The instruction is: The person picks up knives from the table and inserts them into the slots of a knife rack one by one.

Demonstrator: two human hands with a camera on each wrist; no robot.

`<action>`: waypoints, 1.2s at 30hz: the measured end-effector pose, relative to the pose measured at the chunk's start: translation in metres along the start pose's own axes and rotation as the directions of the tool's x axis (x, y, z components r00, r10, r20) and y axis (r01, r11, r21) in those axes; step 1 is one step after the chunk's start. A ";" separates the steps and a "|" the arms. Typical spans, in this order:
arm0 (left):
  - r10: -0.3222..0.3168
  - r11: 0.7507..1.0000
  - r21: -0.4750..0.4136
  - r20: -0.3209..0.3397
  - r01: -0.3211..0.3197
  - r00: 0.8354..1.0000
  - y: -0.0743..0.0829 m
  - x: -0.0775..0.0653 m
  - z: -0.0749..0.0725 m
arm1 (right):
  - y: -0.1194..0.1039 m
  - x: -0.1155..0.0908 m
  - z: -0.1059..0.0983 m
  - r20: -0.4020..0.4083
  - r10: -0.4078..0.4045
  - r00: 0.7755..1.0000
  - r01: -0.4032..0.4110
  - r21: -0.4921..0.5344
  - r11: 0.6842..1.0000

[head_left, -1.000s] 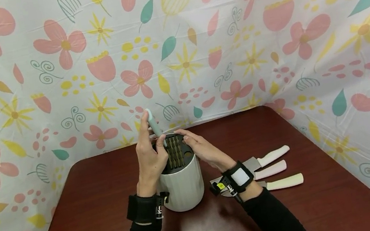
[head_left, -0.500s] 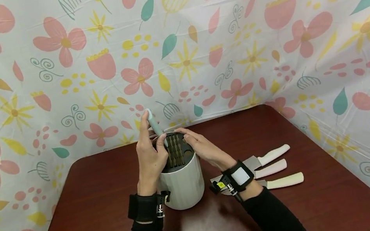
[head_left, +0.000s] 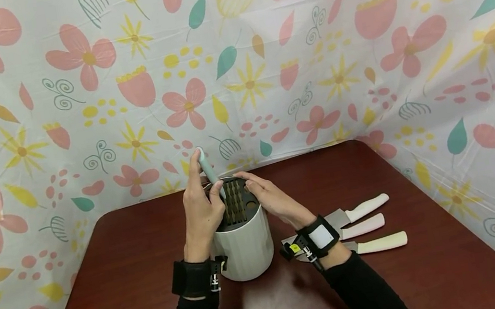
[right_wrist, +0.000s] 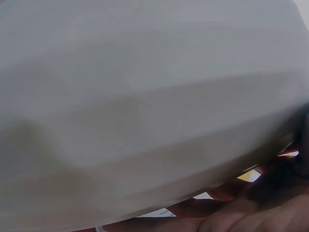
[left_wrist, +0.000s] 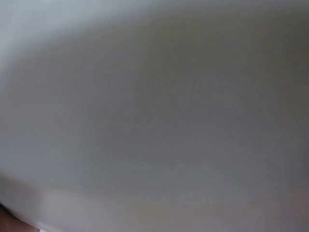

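Observation:
A white knife block (head_left: 245, 252), a round ribbed holder with a dark slotted top (head_left: 242, 217), stands upright on the table. In the head view my left hand (head_left: 200, 211) pinches the mint-green handle of a knife (head_left: 207, 166) that leans to the left over the top's far left part; its blade is not visible. My right hand (head_left: 277, 200) holds the block's upper right side, fingers around the far rim. The right wrist view shows these fingers (right_wrist: 222, 220) along the block's pale wall (right_wrist: 159, 111). Only a blurred pale surface (left_wrist: 154, 121), close up, fills the left wrist view.
To the block's right lie three knives, with a white handle (head_left: 368, 207), a pink handle (head_left: 363, 226) and a yellow handle (head_left: 382, 243); the right wrist partly covers their blades. A flowered curtain (head_left: 262, 57) hangs behind the dark red table (head_left: 136, 275).

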State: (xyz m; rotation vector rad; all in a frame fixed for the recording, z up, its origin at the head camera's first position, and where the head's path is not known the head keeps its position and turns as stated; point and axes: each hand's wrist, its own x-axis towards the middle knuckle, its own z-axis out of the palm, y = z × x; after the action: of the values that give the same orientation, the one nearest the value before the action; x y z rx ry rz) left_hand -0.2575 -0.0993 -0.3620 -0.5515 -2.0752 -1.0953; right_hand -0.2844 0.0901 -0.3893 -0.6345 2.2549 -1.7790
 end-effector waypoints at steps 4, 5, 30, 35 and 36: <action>-0.002 1.000 0.013 0.009 0.002 1.000 0.000 0.001 0.000 | 0.000 0.000 0.000 -0.005 0.001 1.000 -0.001 -0.007 1.000; -0.005 1.000 0.015 0.011 0.005 1.000 0.000 0.001 0.000 | 0.000 0.000 -0.001 -0.003 -0.001 1.000 0.001 -0.007 1.000; -0.265 0.955 0.195 0.215 0.225 0.940 0.004 0.014 -0.001 | -0.004 0.002 -0.003 0.006 0.007 1.000 -0.007 -0.006 1.000; -0.293 0.945 0.206 0.202 0.252 0.934 0.004 0.010 0.001 | -0.001 0.001 -0.002 0.023 0.022 1.000 -0.021 -0.007 1.000; -0.294 0.945 0.209 0.198 0.253 0.935 0.004 0.009 0.001 | 0.000 0.000 -0.002 0.023 0.026 0.999 -0.025 -0.008 1.000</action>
State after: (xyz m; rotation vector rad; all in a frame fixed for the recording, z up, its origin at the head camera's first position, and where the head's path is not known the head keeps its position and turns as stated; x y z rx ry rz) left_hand -0.2609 -0.0954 -0.3537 -0.3136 -2.4813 -1.0203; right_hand -0.2853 0.0916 -0.3886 -0.6216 2.2457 -1.7434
